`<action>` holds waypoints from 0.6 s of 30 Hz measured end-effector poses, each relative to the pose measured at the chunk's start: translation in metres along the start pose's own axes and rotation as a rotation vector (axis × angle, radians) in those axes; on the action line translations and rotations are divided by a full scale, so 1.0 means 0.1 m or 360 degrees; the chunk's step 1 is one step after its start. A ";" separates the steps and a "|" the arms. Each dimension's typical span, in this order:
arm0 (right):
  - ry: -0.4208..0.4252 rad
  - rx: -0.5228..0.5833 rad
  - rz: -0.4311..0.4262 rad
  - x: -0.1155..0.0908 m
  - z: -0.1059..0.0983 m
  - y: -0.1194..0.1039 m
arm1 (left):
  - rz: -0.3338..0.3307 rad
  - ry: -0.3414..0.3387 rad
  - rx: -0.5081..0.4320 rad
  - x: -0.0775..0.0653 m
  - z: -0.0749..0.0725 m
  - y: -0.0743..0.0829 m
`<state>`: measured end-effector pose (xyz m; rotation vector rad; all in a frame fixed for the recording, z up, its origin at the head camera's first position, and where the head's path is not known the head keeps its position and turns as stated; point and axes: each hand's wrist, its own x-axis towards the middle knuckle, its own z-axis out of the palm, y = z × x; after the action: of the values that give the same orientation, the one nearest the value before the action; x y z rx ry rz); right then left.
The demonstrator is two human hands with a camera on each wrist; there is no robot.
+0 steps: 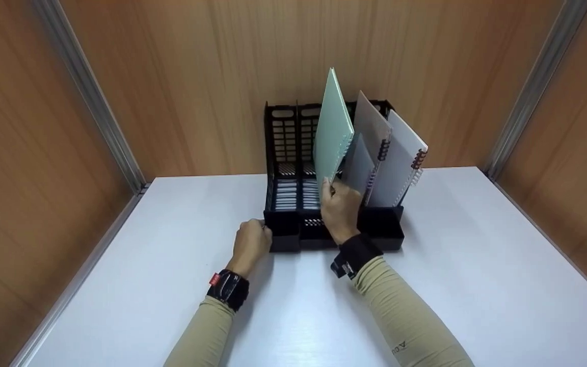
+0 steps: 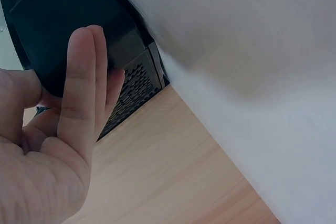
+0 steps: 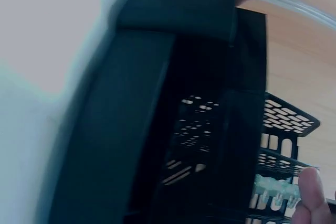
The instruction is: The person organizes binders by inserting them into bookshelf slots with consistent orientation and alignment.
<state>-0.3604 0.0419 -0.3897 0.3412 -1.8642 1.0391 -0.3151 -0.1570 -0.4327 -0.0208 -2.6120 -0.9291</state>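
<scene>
A black desk file organizer (image 1: 284, 224) with several upright slots stands on the table. At its front left corner is my left hand (image 1: 251, 239), pinching the wall between thumb and fingers; in the left wrist view, the left hand (image 2: 79, 108) has some fingers lying along the organizer's side. My right hand (image 1: 342, 208) grips a mint-green spiral notebook (image 1: 332, 127) low on its bound edge. That notebook stands upright, slightly tilted, in a middle slot. In the right wrist view, the green binding (image 3: 275, 188) shows beside the right fingertips (image 3: 311, 184).
Right of the green notebook, a brownish spiral notebook (image 1: 371, 118), a smaller pale-blue one (image 1: 358, 165) and a white one (image 1: 398, 153) stand in the organizer. A white table (image 1: 191, 224) lies beneath it. Wooden panels (image 1: 181, 86) rise behind and at both sides.
</scene>
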 end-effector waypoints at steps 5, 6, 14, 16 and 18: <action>-0.0034 0.0010 0.0056 -0.02 0.02 0.06 | 0.0007 0.0012 -0.0008 0.01 -0.01 0.02; -0.0038 0.0012 0.0068 -0.02 0.02 0.06 | 0.0011 0.0011 -0.0007 0.01 -0.01 0.02; -0.0101 -0.0024 0.0119 -0.01 0.05 0.14 | -0.0005 0.0003 0.0018 -0.01 -0.01 0.02; -0.0130 -0.0055 0.0144 -0.02 0.06 0.16 | 0.0013 0.0006 0.0027 -0.02 0.00 0.02; -0.0151 -0.0077 0.0164 -0.04 0.07 0.18 | 0.0027 0.0011 0.0032 -0.02 0.00 0.01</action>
<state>-0.3732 0.0469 -0.4036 0.2726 -2.0065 1.0606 -0.3127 -0.1561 -0.4326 -0.0343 -2.6108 -0.8957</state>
